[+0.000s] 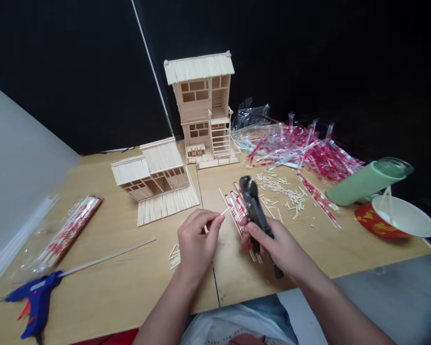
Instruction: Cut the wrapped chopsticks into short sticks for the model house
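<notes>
Tabletop (111,287): pale wood below a dark wall (290,48), with a stick-built model house (197,105) near the back
Thin stick (226,210): probably very light, stiff but easy to snap — best pinched near one end, clear of the blades
Black cutter (257,211): likely the heavier thing, hard and rigid, best taken by its handles
Left hand (199,239): thumb and forefinger closed together on the thin stick, its free end pointing toward the cutter
Right hand (275,242): fingers wrapped round the black cutter — how far its jaws part, I cannot tell
Stick's look: pale, straight, plain, between the hands beside red-printed sticks (236,207)
</notes>
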Tool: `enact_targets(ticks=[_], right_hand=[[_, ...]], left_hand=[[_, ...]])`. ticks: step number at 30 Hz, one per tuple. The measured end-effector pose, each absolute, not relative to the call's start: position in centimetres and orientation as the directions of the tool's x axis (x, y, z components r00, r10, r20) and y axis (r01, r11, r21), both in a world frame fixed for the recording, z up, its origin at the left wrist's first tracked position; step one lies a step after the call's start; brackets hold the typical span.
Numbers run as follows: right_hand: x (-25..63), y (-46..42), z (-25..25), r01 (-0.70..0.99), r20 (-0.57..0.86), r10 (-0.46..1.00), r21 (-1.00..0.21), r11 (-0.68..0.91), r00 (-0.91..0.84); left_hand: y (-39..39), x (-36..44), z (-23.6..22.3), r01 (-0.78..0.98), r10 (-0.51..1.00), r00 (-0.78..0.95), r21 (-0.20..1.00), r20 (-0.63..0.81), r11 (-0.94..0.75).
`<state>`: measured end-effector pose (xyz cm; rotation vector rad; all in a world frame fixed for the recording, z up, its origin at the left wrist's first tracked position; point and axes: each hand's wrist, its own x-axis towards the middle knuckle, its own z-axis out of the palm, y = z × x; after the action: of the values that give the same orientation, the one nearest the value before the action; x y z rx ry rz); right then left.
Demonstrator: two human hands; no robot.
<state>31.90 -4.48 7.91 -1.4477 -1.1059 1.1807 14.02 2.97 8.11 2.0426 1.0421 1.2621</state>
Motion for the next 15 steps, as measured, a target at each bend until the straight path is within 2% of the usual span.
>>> enact_targets(ticks=[2, 4, 8, 12, 15], right_hand=[[32.5, -5.0, 8.1, 0.180, -0.178, 0.983, -0.966, -0.185, 0.055], [32.8, -5.3, 8.3, 0.209, -0.190, 0.982, -0.959, -0.190, 0.018], [33.3, -5.3, 8.9, 0.236, -0.205, 0.979, -0.951, -0.202, 0.011], [34.3, -5.1, 9.6, 0.343, -0.154, 0.988, -0.928, -0.146, 0.005], [34.9, -5.2, 9.8, 0.344, -0.144, 0.990, -0.929, -0.135, -0.002]], left_hand=[[3.5, 14.3, 8.5, 0.396, 0.725, 0.320, 0.609, 0.610, -0.687], [4.0, 14.8, 8.7, 0.444, 0.622, 0.374, 0.456, 0.688, -0.771], [4.8, 15.9, 9.2, 0.497, 0.468, 0.472, 0.213, 0.747, -0.841], [5.2, 16.8, 9.6, 0.499, 0.394, 0.538, 0.095, 0.745, -0.861], [5.3, 17.4, 9.9, 0.482, 0.359, 0.567, 0.055, 0.742, -0.874]])
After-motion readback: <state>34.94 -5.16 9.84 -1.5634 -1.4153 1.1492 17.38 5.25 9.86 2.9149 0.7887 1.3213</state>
